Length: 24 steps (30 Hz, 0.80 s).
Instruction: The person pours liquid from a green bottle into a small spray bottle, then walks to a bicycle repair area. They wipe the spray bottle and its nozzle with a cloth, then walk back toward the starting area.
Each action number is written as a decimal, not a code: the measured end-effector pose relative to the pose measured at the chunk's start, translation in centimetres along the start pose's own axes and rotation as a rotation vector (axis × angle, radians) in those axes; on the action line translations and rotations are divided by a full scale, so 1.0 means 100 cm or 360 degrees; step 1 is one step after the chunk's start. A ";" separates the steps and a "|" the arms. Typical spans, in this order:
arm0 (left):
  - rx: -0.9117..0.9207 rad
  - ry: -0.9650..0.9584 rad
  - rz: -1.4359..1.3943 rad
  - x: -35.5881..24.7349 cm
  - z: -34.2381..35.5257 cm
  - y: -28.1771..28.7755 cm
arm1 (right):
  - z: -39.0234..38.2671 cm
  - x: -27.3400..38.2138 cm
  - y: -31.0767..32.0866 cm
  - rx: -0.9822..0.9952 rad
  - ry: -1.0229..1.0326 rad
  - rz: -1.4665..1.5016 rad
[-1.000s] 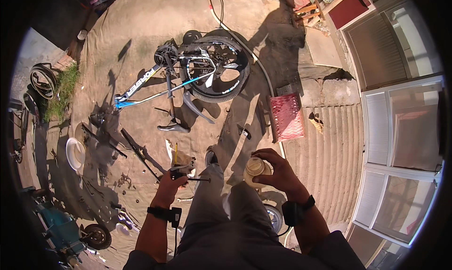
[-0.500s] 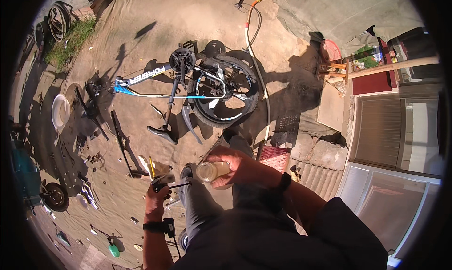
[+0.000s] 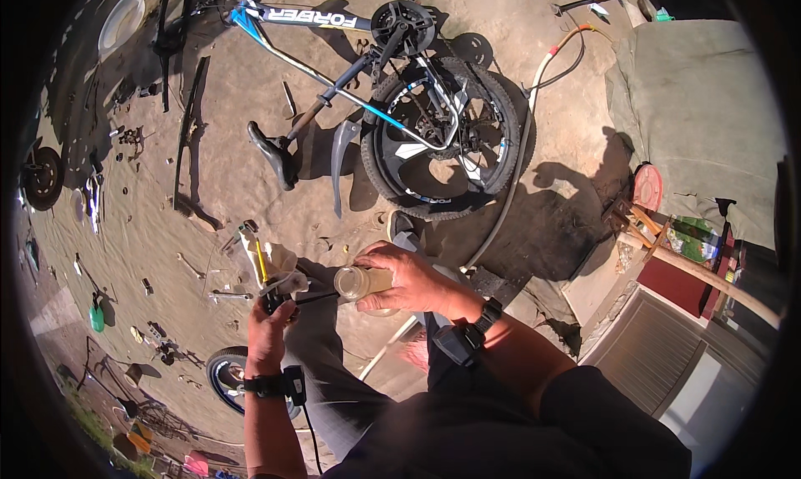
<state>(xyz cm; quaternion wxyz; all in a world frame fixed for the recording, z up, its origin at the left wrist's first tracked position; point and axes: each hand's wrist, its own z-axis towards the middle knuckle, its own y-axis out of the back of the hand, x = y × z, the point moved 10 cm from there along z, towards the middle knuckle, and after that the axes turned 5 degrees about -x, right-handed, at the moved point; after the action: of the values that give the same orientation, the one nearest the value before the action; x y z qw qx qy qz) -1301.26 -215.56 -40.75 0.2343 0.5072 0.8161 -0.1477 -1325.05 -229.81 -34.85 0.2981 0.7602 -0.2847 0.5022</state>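
Head view: the right hand (image 3: 413, 284) grips a cloudy jar (image 3: 368, 282), contents unclear; beside it, the left hand (image 3: 268, 335) clasps a black tool (image 3: 315, 297). A white basin (image 3: 121, 23) and bicycle frame (image 3: 309, 81) lie on sunlit ground (image 3: 231, 137).

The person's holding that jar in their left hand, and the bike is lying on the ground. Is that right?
Not quite: the jar is in the right hand, not the left hand. The head view shows it. The bike is lying on the ground.
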 end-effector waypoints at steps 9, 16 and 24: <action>-0.0277 -0.0114 -0.0256 0.066 0.068 0.041 | 0.073 -0.125 -0.055 0.0170 -0.0111 -0.0202; -0.0405 -0.0247 -0.0240 0.088 0.093 0.069 | 0.133 -0.162 -0.063 0.0199 -0.0088 0.0045; -0.0319 -0.0070 -0.0238 0.081 0.127 0.069 | 0.185 -0.156 -0.046 0.0022 -0.0255 0.0938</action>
<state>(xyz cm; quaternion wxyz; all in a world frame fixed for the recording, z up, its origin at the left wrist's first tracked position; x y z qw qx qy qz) -1295.19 -212.40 -55.85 0.2900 0.4155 0.8570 -0.0938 -1315.94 -238.33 -56.09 0.1110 0.6840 -0.5122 0.5074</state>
